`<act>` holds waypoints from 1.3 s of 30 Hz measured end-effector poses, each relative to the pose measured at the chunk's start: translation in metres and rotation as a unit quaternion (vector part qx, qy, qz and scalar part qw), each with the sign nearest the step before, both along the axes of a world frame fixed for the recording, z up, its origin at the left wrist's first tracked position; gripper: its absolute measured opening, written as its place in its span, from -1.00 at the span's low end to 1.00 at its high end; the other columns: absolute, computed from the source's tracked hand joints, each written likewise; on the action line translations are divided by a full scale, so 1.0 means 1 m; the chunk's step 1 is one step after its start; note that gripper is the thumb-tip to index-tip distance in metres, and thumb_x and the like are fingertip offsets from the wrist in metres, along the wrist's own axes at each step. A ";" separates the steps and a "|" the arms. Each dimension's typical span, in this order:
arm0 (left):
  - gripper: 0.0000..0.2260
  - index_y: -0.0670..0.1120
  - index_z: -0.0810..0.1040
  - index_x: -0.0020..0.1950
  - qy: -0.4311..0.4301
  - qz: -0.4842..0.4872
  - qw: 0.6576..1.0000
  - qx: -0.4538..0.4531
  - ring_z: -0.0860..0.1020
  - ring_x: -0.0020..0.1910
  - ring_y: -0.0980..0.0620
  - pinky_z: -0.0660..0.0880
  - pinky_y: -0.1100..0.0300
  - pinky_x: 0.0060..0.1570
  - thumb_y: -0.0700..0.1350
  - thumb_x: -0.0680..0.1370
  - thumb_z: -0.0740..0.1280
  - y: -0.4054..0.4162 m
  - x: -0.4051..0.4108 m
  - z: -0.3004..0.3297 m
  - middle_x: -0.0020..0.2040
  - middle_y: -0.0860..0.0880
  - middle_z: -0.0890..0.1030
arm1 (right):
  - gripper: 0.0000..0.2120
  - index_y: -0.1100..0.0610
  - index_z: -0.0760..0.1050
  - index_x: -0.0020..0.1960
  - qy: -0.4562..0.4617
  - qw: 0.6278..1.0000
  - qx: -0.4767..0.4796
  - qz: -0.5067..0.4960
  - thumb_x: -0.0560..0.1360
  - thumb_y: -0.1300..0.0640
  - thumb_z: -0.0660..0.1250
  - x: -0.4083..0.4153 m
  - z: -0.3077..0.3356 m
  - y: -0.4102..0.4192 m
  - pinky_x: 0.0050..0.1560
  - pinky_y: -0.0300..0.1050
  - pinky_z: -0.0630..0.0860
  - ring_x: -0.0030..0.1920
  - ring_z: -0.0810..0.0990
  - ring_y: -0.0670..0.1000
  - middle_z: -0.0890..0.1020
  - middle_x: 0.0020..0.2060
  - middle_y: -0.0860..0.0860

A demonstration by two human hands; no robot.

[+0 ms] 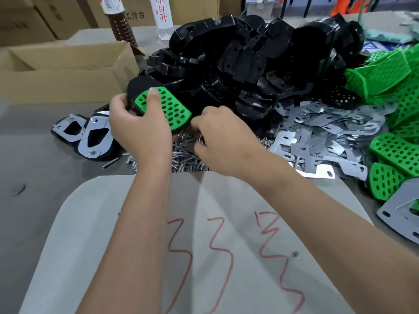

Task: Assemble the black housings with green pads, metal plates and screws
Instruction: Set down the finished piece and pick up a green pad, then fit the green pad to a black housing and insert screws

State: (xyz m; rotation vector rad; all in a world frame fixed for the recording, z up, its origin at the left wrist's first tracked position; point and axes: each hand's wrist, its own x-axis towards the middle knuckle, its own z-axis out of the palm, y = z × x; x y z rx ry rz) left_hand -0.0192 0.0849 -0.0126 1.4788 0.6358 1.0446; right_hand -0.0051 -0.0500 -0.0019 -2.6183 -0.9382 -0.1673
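A: Left of the screw heap (181, 152), what lies there?
B: Two plated assemblies (86, 134) on bare grey table (34, 155).
A: And above the heap?
B: The left hand (138, 125) grips a black housing (138, 87) with its perforated green pad (172, 107); the right hand (222, 137), fingers curled, reaches into the screws, grasp hidden.
A: Rightward?
B: Thin metal plates (317, 130), then green pads (396, 150), crowded close.

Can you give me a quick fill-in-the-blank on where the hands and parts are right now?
1. The left hand holds a black housing fitted with a ____ pad.
2. The right hand reaches into the pile of ____.
3. The metal plates lie to the ____ of the screws.
Missing words: green; screws; right
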 end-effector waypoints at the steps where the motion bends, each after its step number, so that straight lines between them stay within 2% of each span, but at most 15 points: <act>1: -0.81 0.00 0.51 -0.06 0.002 0.011 1.000 -0.012 0.66 -0.13 0.16 0.65 0.16 -0.19 0.04 0.51 0.47 0.003 0.000 0.001 -0.10 0.07 0.66 | -0.83 0.10 0.49 0.06 0.014 1.000 -0.011 0.015 0.57 0.05 0.40 -0.001 -0.001 0.002 0.04 0.00 0.47 0.14 0.48 0.15 0.41 -0.02 -0.01; 3: -0.81 0.02 0.48 -0.09 0.012 0.016 0.999 -0.031 0.67 -0.12 0.15 0.63 0.17 -0.21 0.03 0.52 0.47 0.006 0.002 0.001 -0.10 0.07 0.65 | -0.79 0.07 0.44 0.04 0.038 0.999 -0.004 0.026 0.56 0.04 0.45 -0.002 -0.003 0.006 -0.02 -0.01 0.44 0.11 0.49 0.15 0.37 -0.03 -0.02; 6: -0.79 0.04 0.44 -0.14 0.011 0.010 0.998 -0.068 0.63 -0.16 0.15 0.55 0.24 -0.25 -0.01 0.54 0.47 0.007 0.004 0.000 -0.12 0.07 0.61 | -0.81 0.09 0.58 0.08 0.054 0.998 0.009 0.019 0.54 0.03 0.48 0.001 -0.005 0.005 -0.06 -0.02 0.46 0.04 0.54 0.13 0.44 -0.03 -0.01; 11: -0.82 0.01 0.47 -0.12 0.001 -0.011 0.997 -0.071 0.63 -0.16 0.16 0.58 0.23 -0.25 -0.03 0.54 0.47 0.002 0.004 0.002 -0.11 0.06 0.62 | -0.90 0.06 0.65 -0.14 0.047 0.994 0.097 0.002 0.47 0.08 0.55 0.000 -0.003 -0.009 -0.09 -0.03 0.53 -0.13 0.56 0.03 0.53 -0.15 -0.06; 13: -0.82 -0.01 0.48 -0.11 -0.011 -0.028 0.997 -0.068 0.61 -0.21 0.20 0.53 0.30 -0.28 -0.05 0.54 0.47 0.000 0.003 0.003 -0.13 0.05 0.62 | -0.92 0.05 0.69 -0.16 0.062 0.985 0.158 -0.008 0.46 0.11 0.57 0.001 0.000 -0.019 -0.16 -0.13 0.50 -0.26 0.54 -0.12 0.59 -0.26 -0.09; 15: -0.83 -0.02 0.48 -0.12 -0.029 -0.062 0.996 -0.061 0.59 -0.25 0.24 0.50 0.32 -0.28 -0.06 0.54 0.46 -0.006 0.001 0.005 -0.17 0.07 0.60 | -0.93 0.08 0.72 -0.17 0.060 0.975 0.212 -0.015 0.45 0.14 0.59 0.001 0.006 -0.031 -0.22 -0.33 0.40 -0.35 0.50 -0.17 0.60 -0.35 -0.11; 18: -0.86 -0.02 0.49 -0.11 -0.041 -0.133 0.990 -0.037 0.54 -0.25 0.19 0.51 0.22 -0.21 -0.06 0.50 0.44 -0.022 -0.001 0.009 -0.21 0.10 0.57 | -0.95 0.09 0.74 -0.15 0.056 0.949 0.306 -0.056 0.46 0.20 0.58 0.000 0.011 -0.056 -0.24 -0.41 0.41 -0.37 0.53 -0.22 0.64 -0.38 -0.15; 20: -0.89 0.00 0.51 -0.11 -0.026 -0.199 0.979 -0.028 0.54 -0.21 0.11 0.55 0.06 -0.14 -0.06 0.47 0.44 -0.038 -0.001 0.007 -0.19 0.07 0.59 | -0.93 0.09 0.74 -0.11 0.036 0.925 0.368 -0.090 0.48 0.24 0.55 0.001 0.011 -0.078 -0.21 -0.36 0.50 -0.33 0.60 -0.23 0.68 -0.34 -0.16; 25: -0.87 -0.05 0.57 -0.04 0.042 -0.326 0.944 0.006 0.60 -0.19 0.11 0.61 -0.01 -0.09 -0.04 0.47 0.42 -0.072 -0.003 -0.004 -0.19 0.06 0.64 | -0.92 0.12 0.71 -0.02 0.009 0.868 0.478 -0.133 0.50 0.24 0.54 -0.003 0.000 -0.115 -0.27 -0.17 0.59 -0.36 0.65 -0.09 0.72 -0.29 -0.08; 28: -0.84 -0.08 0.58 0.00 0.061 -0.350 0.935 0.021 0.63 -0.18 0.08 0.64 -0.12 -0.06 -0.04 0.48 0.43 -0.079 -0.006 -0.008 -0.19 0.03 0.66 | -0.92 0.08 0.71 -0.05 -0.013 0.865 0.483 -0.137 0.51 0.23 0.54 -0.007 -0.010 -0.112 -0.28 -0.10 0.63 -0.35 0.66 -0.07 0.72 -0.29 -0.12; 31: -0.84 -0.10 0.59 0.01 0.068 -0.356 0.932 0.020 0.65 -0.19 0.07 0.65 -0.12 -0.07 -0.06 0.49 0.41 -0.083 -0.008 -0.010 -0.19 0.00 0.68 | -0.89 0.05 0.70 -0.05 -0.016 0.873 0.470 -0.126 0.51 0.24 0.53 -0.007 -0.017 -0.106 -0.19 -0.21 0.63 -0.26 0.70 -0.15 0.70 -0.28 -0.23; 35: -0.81 -0.12 0.60 0.03 0.073 -0.351 0.933 0.009 0.66 -0.17 0.01 0.64 -0.16 -0.03 -0.08 0.47 0.38 -0.085 -0.009 -0.009 -0.14 -0.09 0.70 | -0.85 0.01 0.69 -0.04 -0.031 0.880 0.457 -0.122 0.51 0.25 0.52 -0.006 -0.020 -0.104 -0.09 -0.25 0.63 -0.21 0.72 -0.14 0.70 -0.25 -0.22; 39: -0.82 -0.09 0.63 0.02 0.066 -0.348 0.935 0.021 0.65 -0.06 -0.32 0.62 -0.31 -0.01 -0.11 0.45 0.35 -0.087 -0.011 -0.006 -0.09 -0.23 0.69 | -0.85 0.00 0.69 -0.02 -0.049 0.885 0.448 -0.118 0.52 0.24 0.51 -0.005 -0.020 -0.104 -0.14 -0.29 0.61 -0.23 0.71 -0.16 0.67 -0.28 -0.27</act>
